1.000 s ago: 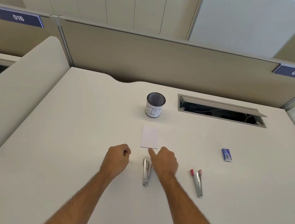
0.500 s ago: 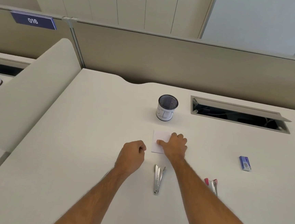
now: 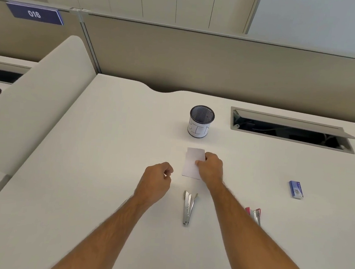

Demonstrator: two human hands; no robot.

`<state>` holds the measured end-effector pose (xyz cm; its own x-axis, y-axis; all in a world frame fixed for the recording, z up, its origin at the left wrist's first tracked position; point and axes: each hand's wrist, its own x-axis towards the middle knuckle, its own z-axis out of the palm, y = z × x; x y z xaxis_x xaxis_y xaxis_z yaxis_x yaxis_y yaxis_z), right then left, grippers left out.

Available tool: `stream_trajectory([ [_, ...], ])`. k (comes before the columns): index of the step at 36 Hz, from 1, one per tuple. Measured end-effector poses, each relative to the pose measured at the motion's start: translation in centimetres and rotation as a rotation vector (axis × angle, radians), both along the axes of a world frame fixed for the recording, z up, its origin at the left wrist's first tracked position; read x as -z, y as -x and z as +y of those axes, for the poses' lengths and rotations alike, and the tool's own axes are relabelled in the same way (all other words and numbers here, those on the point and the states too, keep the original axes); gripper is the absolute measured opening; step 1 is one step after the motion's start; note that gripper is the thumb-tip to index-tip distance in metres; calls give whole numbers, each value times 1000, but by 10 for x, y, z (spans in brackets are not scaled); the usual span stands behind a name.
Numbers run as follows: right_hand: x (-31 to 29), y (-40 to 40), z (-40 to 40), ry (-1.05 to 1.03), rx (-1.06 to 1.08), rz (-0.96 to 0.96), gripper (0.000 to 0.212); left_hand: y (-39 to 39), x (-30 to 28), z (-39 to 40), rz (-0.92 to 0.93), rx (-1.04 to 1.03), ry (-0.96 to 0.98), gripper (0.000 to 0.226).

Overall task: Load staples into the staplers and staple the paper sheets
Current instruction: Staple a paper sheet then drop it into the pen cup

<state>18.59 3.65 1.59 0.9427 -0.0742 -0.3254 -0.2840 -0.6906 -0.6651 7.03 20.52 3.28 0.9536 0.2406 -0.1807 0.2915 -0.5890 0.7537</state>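
A small stack of white paper sheets (image 3: 192, 162) lies on the desk in the middle. My right hand (image 3: 211, 169) grips its right edge, thumb on top, and the near edge looks slightly lifted. My left hand (image 3: 156, 182) is a loose fist just left of the paper, holding nothing I can see. A silver stapler (image 3: 188, 207) lies open below the paper, between my forearms. A second stapler with red tips (image 3: 254, 215) lies to the right, partly hidden by my right forearm. A small blue staple box (image 3: 295, 189) sits farther right.
A mesh pen cup (image 3: 200, 121) with a white label stands just beyond the paper. An open cable hatch (image 3: 290, 131) is set in the desk at the back right. A beige partition runs along the back, and a low divider bounds the left side.
My right hand moved up from beside the silver stapler onto the paper and closed on its right edge. My left hand stayed a fist. The camera view shifted left.
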Motion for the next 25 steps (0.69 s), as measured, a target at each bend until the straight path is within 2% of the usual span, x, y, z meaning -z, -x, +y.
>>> stream_trajectory([
  [2, -5, 4, -7, -108, 6, -9, 9, -2, 1, -2, 15, 53, -35, 32],
  [4, -11, 7, -15, -221, 28, 12, 5, -4, 1, -4, 35, 125, -129, 46],
  [7, -21, 10, -29, -387, 78, 80, 13, -3, 0, -8, -1, 204, -182, 67],
  [9, -30, 13, -39, -496, 84, 131, 18, -4, -2, -12, -46, 245, -145, 72],
  [13, -48, 21, -59, -642, 71, 214, 25, -9, -13, -29, -119, 250, 72, 55],
  [19, -63, 34, -82, -654, -62, 251, 16, -15, -39, -61, -165, 55, 411, 11],
  [23, -68, 44, -93, -693, -109, 282, 29, -16, -47, -74, -141, -42, 552, 11],
  [25, -69, 50, -99, -754, -106, 302, 25, -15, -49, -81, -137, -74, 646, 11],
])
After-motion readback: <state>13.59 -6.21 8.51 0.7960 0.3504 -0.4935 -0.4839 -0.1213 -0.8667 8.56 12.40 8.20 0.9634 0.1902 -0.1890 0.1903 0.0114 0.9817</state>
